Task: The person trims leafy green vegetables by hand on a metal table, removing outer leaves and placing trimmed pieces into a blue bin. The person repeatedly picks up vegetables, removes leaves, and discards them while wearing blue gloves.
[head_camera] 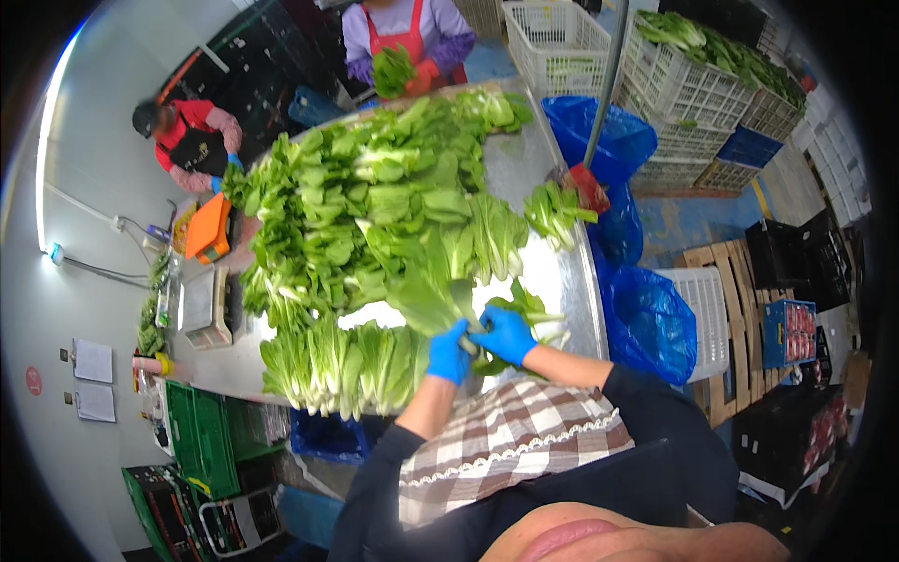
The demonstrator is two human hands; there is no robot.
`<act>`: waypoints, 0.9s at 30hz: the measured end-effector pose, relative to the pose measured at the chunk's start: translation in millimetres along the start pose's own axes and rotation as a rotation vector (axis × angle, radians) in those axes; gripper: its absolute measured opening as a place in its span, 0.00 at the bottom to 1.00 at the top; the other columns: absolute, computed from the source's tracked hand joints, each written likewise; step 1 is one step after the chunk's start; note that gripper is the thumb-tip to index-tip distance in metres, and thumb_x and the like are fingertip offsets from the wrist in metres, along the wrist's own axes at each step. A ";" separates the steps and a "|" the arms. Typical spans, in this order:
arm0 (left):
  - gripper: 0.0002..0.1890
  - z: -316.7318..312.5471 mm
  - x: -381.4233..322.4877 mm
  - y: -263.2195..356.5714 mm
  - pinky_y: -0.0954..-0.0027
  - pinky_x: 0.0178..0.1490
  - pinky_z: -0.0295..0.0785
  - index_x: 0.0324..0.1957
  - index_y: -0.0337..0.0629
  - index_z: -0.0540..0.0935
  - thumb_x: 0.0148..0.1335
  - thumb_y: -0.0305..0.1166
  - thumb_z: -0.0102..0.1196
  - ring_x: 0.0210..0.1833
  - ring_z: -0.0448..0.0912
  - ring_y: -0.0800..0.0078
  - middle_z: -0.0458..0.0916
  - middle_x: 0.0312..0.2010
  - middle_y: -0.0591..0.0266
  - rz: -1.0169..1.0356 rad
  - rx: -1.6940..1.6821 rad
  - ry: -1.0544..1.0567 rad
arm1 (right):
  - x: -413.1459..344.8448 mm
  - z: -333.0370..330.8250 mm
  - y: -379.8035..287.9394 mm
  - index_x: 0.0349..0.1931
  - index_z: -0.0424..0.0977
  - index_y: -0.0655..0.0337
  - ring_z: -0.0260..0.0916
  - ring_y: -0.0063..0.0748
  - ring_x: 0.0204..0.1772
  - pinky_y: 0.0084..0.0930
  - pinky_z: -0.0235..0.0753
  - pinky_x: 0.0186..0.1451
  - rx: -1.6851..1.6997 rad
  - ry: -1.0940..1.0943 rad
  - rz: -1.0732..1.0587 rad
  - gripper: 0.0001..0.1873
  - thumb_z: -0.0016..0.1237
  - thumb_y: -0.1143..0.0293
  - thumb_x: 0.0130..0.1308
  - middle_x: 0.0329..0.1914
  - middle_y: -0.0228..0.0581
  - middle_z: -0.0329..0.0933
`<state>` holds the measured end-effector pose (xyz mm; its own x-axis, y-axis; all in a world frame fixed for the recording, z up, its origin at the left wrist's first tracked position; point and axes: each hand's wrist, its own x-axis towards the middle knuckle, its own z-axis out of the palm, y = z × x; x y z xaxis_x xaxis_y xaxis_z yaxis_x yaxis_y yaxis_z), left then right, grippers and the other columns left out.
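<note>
Both my hands wear blue gloves. My left hand (449, 351) grips the stem end of a leafy green vegetable (432, 295), whose broad leaves point away from me. At the same stem end is my right hand (506, 336), its fingers bent against the stalks; whether it grips them is unclear. A row of leafy greens with pale stems (344, 369) lies to the left on the metal table (579, 295). Beyond my hands spreads a large heap of greens (351, 204). Some loose leaves (523, 305) lie beside and partly behind my right hand.
Blue plastic bags (650, 323) hang along the table's right edge, near a metal pole (607, 84). A weighing scale (204, 305) and an orange scale (208, 228) stand at left. Two co-workers handle greens across the table. Stacked white crates (681, 84) stand at far right.
</note>
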<state>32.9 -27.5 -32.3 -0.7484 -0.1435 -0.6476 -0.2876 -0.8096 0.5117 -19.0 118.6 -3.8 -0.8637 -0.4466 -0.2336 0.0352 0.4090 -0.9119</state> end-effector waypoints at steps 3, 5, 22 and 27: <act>0.11 3.4 1.9 6.4 0.67 0.44 0.75 0.46 0.36 0.78 0.61 0.26 0.55 0.41 0.78 0.68 0.80 0.40 0.57 0.155 0.134 -0.048 | 5.9 1.8 0.0 0.24 0.74 0.63 0.71 0.34 0.21 0.34 0.70 0.27 -0.201 0.154 -0.197 0.22 0.62 0.50 0.51 0.17 0.45 0.72; 0.13 3.5 2.2 7.0 0.67 0.44 0.75 0.47 0.35 0.79 0.61 0.27 0.55 0.40 0.79 0.66 0.80 0.38 0.58 0.150 0.136 -0.050 | 6.1 0.0 4.8 0.23 0.74 0.66 0.71 0.31 0.22 0.32 0.70 0.25 -0.071 0.095 -0.108 0.20 0.61 0.56 0.53 0.18 0.45 0.72; 0.20 11.1 -9.1 12.1 0.61 0.60 0.68 0.55 0.35 0.70 0.60 0.21 0.53 0.53 0.74 0.62 0.75 0.49 0.56 0.062 -0.179 -0.194 | -1.3 -6.5 22.5 0.29 0.70 0.61 0.67 0.19 0.28 0.19 0.70 0.33 0.043 -0.154 -0.039 0.10 0.58 0.68 0.58 0.26 0.32 0.73; 0.15 12.7 -9.6 8.5 0.62 0.53 0.75 0.52 0.35 0.71 0.62 0.24 0.53 0.48 0.77 0.61 0.77 0.45 0.52 0.081 -0.247 -0.134 | -1.6 -26.9 41.4 0.30 0.71 0.62 0.67 0.19 0.30 0.21 0.70 0.34 0.094 -0.310 0.031 0.11 0.59 0.68 0.57 0.25 0.32 0.72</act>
<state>30.0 -25.8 -14.6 -0.8401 -0.1503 -0.5212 -0.0813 -0.9151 0.3949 -29.7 157.6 -32.2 -0.6677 -0.6621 -0.3403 0.1179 0.3573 -0.9265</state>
